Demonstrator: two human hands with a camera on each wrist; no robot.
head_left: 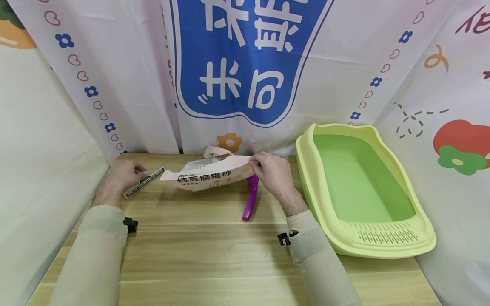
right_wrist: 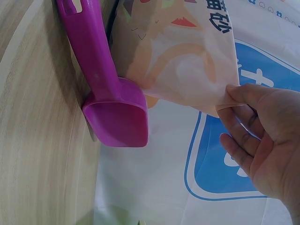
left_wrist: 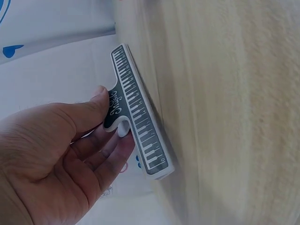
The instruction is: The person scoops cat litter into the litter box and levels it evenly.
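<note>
My left hand [head_left: 119, 177] pinches a black-and-white clip [left_wrist: 139, 112] by its handle tabs. Piano keys and the word "Music" are printed on it, and its long bar lies close to the table top in the left wrist view. In the head view, a pale pink cat litter bag [head_left: 208, 177] with dark lettering lies near the back edge, its top open and creased. Thumb and fingers of my right hand [head_left: 274, 175] pinch the bag's right corner. Beside the bag, a purple scoop [right_wrist: 96, 61] lies with its blade toward the backdrop; the bag partly hides it in the head view.
A yellow-green litter box [head_left: 306, 170] with a slotted front ledge stands on the right of the wooden table [head_left: 199, 255]. Printed white cloth [head_left: 333, 80] hangs behind the table and along both sides.
</note>
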